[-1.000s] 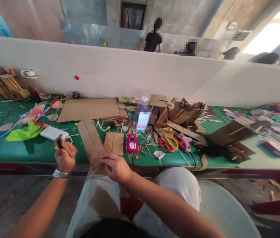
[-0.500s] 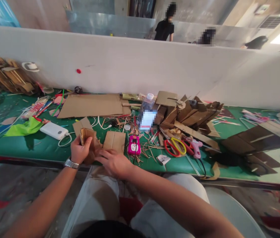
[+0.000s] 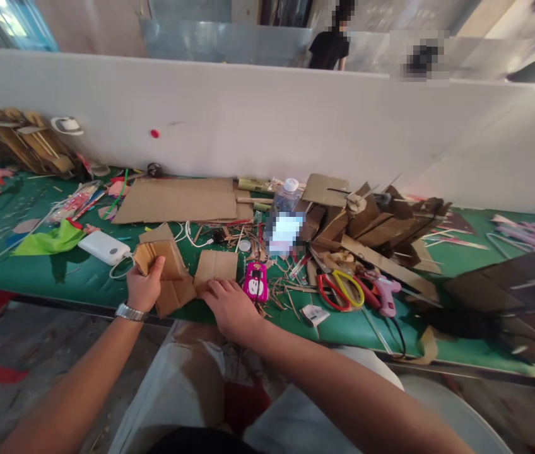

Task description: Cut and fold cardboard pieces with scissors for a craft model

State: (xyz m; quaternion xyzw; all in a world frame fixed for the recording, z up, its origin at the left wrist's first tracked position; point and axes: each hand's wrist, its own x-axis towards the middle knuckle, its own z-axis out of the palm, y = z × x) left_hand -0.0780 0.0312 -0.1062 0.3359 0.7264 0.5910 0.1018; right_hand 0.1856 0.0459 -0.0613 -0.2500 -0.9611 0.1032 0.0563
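At the table's near edge, my left hand (image 3: 144,284) grips a folded piece of brown cardboard (image 3: 173,265), thumb on its near face and fingers behind it. The piece stands up with several panels bent at angles, its lower flap angled toward me. To the right, my right hand (image 3: 232,309) rests its fingers, slightly apart, on the near edge of a flat cardboard square (image 3: 217,265); its thumb is hidden. A pink box-like gadget (image 3: 255,282) with a white face print and a dark cable lies just right of that square.
A white power bank (image 3: 104,248) lies left. Behind are a large cardboard sheet (image 3: 177,200), a plastic bottle (image 3: 287,195) and a lit phone (image 3: 286,232). Scissors (image 3: 340,290), a pink glue gun (image 3: 387,295) and cardboard constructions (image 3: 381,217) crowd the right, among scattered sticks.
My right hand has moved off the folded cardboard, rightward onto the flat square. The left hand still holds the folded piece, now more opened toward me. The view has shifted slightly.
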